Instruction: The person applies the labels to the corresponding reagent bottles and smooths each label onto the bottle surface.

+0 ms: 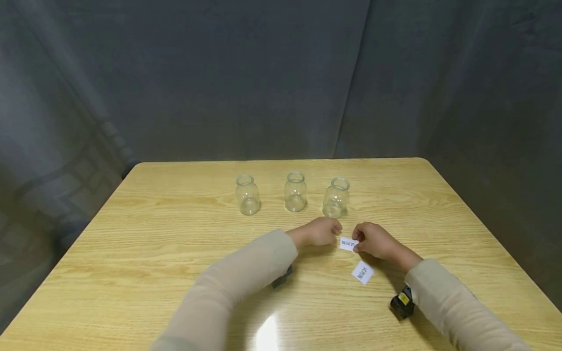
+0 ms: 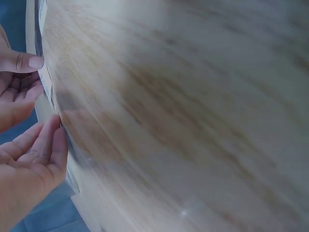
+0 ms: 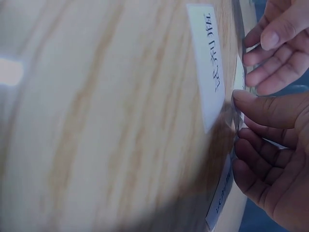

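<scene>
My right hand (image 1: 376, 241) pinches the right end of a small white paper label (image 1: 348, 243) with handwritten dark marks, low over the table. Thumb and fingers meet at its edge in the right wrist view. Left of that label, my left hand (image 1: 321, 231) is held with loosely bent fingers and nothing visible in them. Its fingertips (image 2: 54, 126) are near the tabletop in the left wrist view, the thumb apart from them. A second white label (image 1: 363, 272) lies flat nearer to me. Another label (image 3: 219, 195) appears beneath the right hand in the right wrist view.
Beyond the hands stand three glass jars, upright and without lids: a left jar (image 1: 249, 196), a middle jar (image 1: 295, 192) and a right jar (image 1: 336, 199). Black wrist camera (image 1: 402, 303) hangs under the right sleeve. Dark curtains (image 1: 246, 83) surround the wooden table (image 1: 131, 243).
</scene>
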### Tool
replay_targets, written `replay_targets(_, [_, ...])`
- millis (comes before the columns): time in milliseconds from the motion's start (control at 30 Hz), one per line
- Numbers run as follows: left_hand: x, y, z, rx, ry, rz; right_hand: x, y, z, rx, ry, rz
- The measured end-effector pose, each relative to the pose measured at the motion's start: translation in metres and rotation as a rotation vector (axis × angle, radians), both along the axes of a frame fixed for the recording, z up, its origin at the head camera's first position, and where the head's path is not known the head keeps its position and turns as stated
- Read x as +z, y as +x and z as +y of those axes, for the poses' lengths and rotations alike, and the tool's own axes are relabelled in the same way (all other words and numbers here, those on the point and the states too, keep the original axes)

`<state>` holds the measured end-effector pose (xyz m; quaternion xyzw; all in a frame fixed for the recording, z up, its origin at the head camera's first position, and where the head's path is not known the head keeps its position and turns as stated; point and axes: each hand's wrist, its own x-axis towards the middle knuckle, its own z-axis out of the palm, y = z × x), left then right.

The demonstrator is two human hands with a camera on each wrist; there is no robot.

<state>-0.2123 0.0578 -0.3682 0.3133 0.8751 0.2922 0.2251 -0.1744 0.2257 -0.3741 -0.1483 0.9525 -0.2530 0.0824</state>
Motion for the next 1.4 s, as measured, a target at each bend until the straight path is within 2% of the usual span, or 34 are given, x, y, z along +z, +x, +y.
replay_targets(300, [-0.002, -0.003, 0.007, -0.009, 0.031, -0.013, -0.002, 0.001, 0.0, 0.003, -0.051, 0.008])
replay_targets(500, [-0.003, -0.001, 0.01, -0.004, 0.032, -0.032, -0.003, 0.002, -0.001, -0.005, -0.036, -0.007])
replay_targets(600, [-0.004, -0.001, 0.011, -0.003, 0.016, -0.015, -0.002, 0.002, -0.001, -0.013, -0.03, -0.01])
replay_targets(967, [-0.003, 0.0, 0.013, 0.047, -0.011, -0.037, 0.001, 0.003, -0.004, 0.006, -0.052, 0.028])
replay_targets(1067, [-0.004, 0.0, 0.014, 0.069, 0.018, -0.053, 0.0, 0.003, -0.004, -0.008, -0.107, 0.024])
replay_targets(1233, [-0.005, -0.001, 0.012, 0.109, 0.104, -0.095, 0.001, 0.002, -0.001, -0.055, -0.266, -0.024])
replay_targets(1400, [-0.004, -0.003, 0.003, 0.178, 0.233, -0.143, 0.013, 0.001, -0.004, -0.101, -0.383, -0.049])
